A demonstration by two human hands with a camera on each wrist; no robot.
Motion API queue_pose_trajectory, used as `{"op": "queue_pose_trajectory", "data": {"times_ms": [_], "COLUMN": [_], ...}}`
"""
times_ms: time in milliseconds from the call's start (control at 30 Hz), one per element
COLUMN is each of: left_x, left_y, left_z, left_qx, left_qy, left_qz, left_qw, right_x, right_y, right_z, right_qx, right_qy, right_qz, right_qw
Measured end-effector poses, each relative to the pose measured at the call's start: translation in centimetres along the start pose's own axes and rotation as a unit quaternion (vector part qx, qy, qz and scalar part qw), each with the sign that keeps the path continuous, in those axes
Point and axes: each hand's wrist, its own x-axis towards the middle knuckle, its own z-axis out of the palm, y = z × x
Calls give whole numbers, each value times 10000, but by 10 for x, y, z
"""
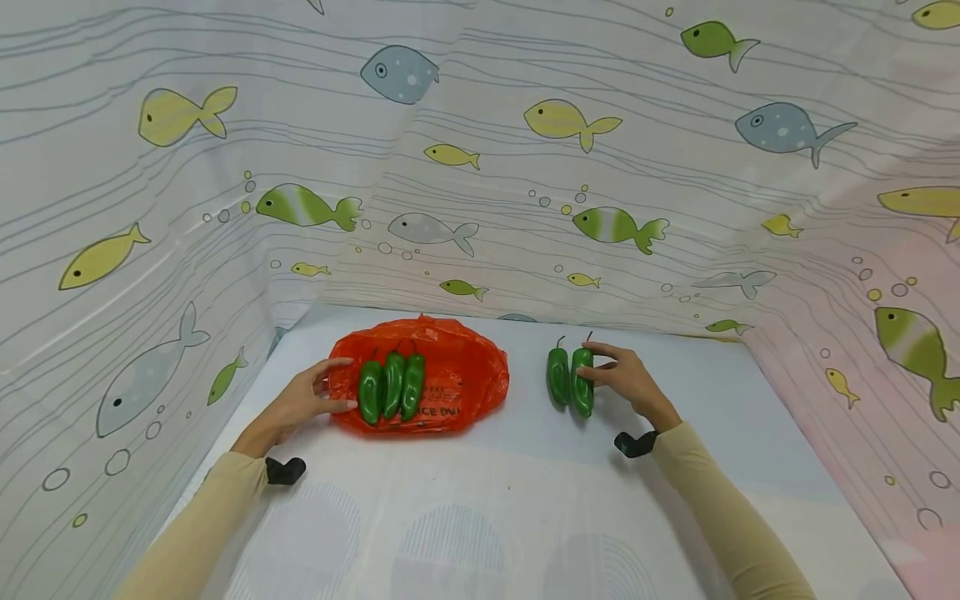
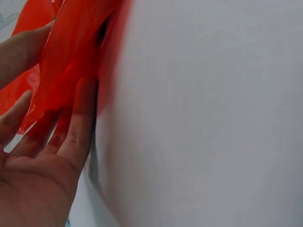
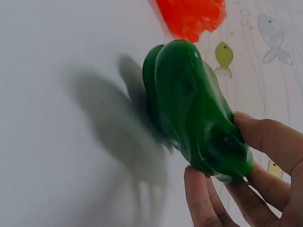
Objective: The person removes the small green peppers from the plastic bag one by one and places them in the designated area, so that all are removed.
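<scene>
A crumpled red plastic bag (image 1: pixel 483 375) lies on the table with three glossy green chili peppers (image 1: pixel 392 385) side by side on its left half. My left hand (image 1: pixel 300 402) is at the bag's left edge, thumb and fingers spread apart; in the left wrist view its fairly straight fingers (image 2: pixel 83 113) touch the red film (image 2: pixel 75 52). To the right, my right hand (image 1: pixel 628 379) pinches a green chili pepper (image 1: pixel 582 392) between thumb and fingers. Close beside it is another green chili pepper (image 1: pixel 558 379). The right wrist view shows the held pepper (image 3: pixel 184 94) largely covering its neighbour (image 3: pixel 150 75).
A pale sheet (image 1: pixel 480 508) with faint round prints covers the table. Behind and on both sides rise cloth walls (image 1: pixel 480 183) printed with fish. A dark strap-on camera sits at each wrist.
</scene>
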Motion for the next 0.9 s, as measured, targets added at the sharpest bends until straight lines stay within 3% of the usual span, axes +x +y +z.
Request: {"op": "queue_pose_trajectory", "data": {"times_ms": [900], "left_x": [2], "left_y": [-3], "left_z": [-1], "left_qx": [-10], "left_qy": [6], "left_qz": [-7], "left_qw": [10000], "right_x": [19], "right_y": [24], "right_z": [-1], "right_qx": [-81], "right_qy": [210], "right_qz": [279], "right_qw": [9994]}}
